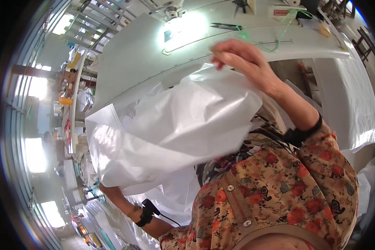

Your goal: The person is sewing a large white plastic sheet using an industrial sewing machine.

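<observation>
White and shiny, the big sheet [175, 125] sits between my two hands, its long way going from low left to up right. My left hand [108, 191] is at the low corner, but the sheet hides its fingers, so from here I can't tell its grip. My right hand [246, 61] is blurry, just by the top edge; I can't tell if it pinches. Past that edge, the flat gray table [131, 54] gives room, up to the black snips [226, 26].

The sheet [187, 112] spans mid-frame, the left hand [108, 191] at its lower left corner, the right hand [243, 60] by its upper right edge. Behind, across the top, the table [125, 54] bears snips [226, 26]; windows [35, 154] line the left.
</observation>
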Motion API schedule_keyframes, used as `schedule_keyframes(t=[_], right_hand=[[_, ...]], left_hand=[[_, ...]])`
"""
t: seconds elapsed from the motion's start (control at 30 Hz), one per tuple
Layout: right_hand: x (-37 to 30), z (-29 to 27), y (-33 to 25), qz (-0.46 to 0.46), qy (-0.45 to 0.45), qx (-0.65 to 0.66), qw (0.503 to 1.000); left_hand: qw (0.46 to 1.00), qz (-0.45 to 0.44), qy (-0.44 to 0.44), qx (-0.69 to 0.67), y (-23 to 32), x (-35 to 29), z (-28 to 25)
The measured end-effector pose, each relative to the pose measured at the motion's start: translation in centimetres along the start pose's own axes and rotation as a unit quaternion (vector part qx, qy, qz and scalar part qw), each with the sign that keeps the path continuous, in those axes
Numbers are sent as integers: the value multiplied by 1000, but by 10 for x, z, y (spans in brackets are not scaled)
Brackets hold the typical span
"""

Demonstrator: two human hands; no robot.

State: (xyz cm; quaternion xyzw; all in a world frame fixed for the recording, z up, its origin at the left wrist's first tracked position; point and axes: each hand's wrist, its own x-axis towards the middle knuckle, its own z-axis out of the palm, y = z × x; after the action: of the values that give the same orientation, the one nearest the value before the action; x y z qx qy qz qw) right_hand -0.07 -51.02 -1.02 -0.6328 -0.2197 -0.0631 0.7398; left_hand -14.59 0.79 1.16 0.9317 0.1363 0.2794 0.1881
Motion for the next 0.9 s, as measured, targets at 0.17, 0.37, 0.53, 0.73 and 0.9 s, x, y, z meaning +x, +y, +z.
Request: schedule_keyframes(t=[0.17, 0.37, 0.53, 0.73, 0.9], right_hand=[[-47, -24, 7, -103, -75, -178, 976], [-54, 4, 54, -196, -55, -360, 910], [-24, 52, 138, -24, -87, -251, 964], [-45, 152, 125, -19, -518, 151, 842], [-46, 123, 90, 234, -456, 217, 831]], left_hand=[[997, -46, -22, -66, -45, 24, 14], [998, -56, 1, -38, -19, 6, -9], [996, -17, 77, 40, 25, 3, -82], [966, 31, 144, 211, 38, 116, -169], [881, 146, 44, 448, 29, 238, -112]])
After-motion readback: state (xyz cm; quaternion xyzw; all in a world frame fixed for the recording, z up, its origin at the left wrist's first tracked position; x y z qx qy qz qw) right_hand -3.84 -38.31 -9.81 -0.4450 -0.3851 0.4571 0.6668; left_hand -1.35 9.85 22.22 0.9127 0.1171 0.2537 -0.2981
